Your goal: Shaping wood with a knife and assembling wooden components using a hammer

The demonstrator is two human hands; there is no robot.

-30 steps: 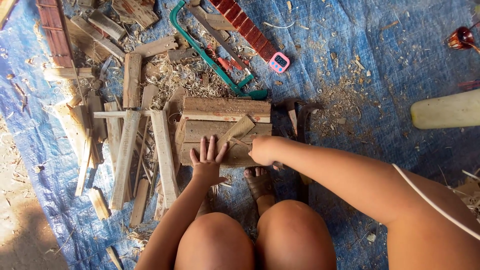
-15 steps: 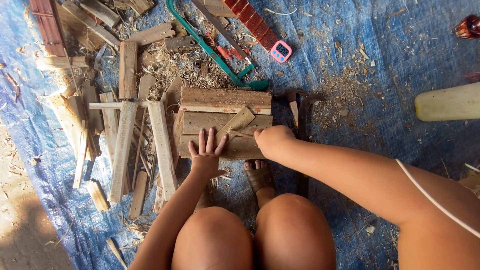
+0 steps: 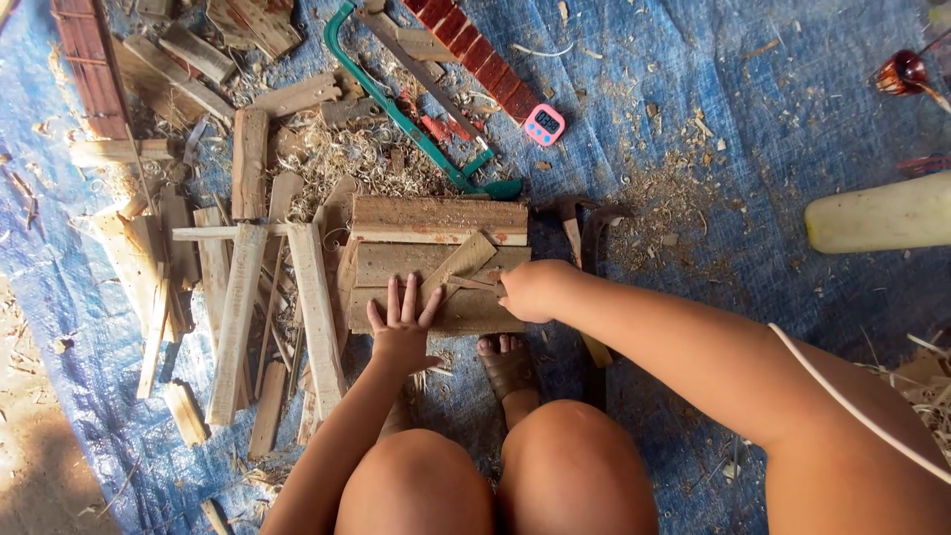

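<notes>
My left hand lies flat with fingers spread on the near edge of a stack of wooden boards on a blue tarp. My right hand is closed at the right side of the stack, gripping a small thin tool whose tip meets a slanted small wood piece on top. The tool itself is mostly hidden by the fingers. My knees and one sandalled foot are just below the boards.
Several loose wood strips and shavings lie to the left. A green-framed saw, a red slatted strip and a small pink timer lie beyond. A hammer rests right of the stack; a pale cylinder is at far right.
The view has shifted slightly. My right hand has edged a little toward the slanted piece; my left hand stays flat on the boards.
</notes>
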